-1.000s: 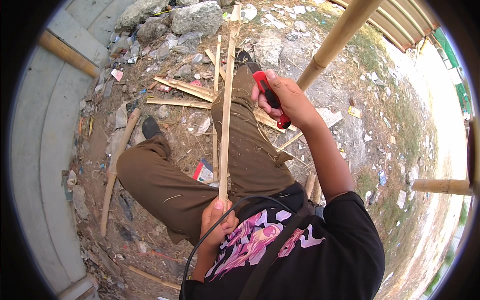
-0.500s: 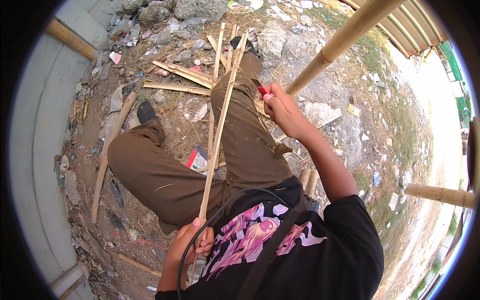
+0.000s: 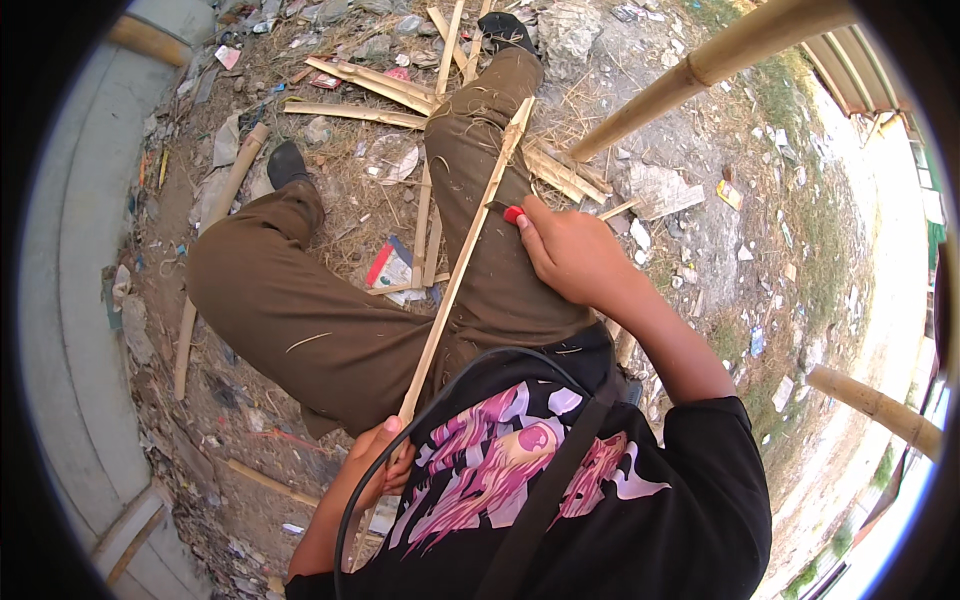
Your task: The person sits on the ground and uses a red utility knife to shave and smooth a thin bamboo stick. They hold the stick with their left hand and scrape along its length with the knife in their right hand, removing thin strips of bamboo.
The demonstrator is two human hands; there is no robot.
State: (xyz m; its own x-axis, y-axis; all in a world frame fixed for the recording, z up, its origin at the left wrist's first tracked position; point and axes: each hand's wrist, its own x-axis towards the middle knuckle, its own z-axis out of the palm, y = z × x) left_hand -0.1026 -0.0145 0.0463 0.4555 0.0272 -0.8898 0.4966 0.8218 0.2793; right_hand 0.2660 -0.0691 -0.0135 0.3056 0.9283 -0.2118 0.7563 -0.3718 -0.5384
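Note:
A long, pale split-bamboo strip (image 3: 460,268) slants across my lap and right thigh, its far end near my right knee. My left hand (image 3: 376,462) is closed round its near end, close to my waist. Some of those fingers are behind a black cable (image 3: 408,432). In my closed right hand (image 3: 575,250) is a knife (image 3: 513,214) with a red handle. The short dark blade points left and meets the strip's right edge, or lies very near it, about halfway along. Most of the handle is hidden by my fingers.
More split bamboo pieces (image 3: 375,85) lie beyond my right knee. One bamboo pole (image 3: 690,75) slants in at upper right, and another (image 3: 880,408) enters from the right. A grey wall (image 3: 85,300) stands at left. Stones and litter cover the ground.
My right hand has come nearer my body, bringing the knife from beyond the strip's right side to its edge. The strip's far end has swung right and lower in view.

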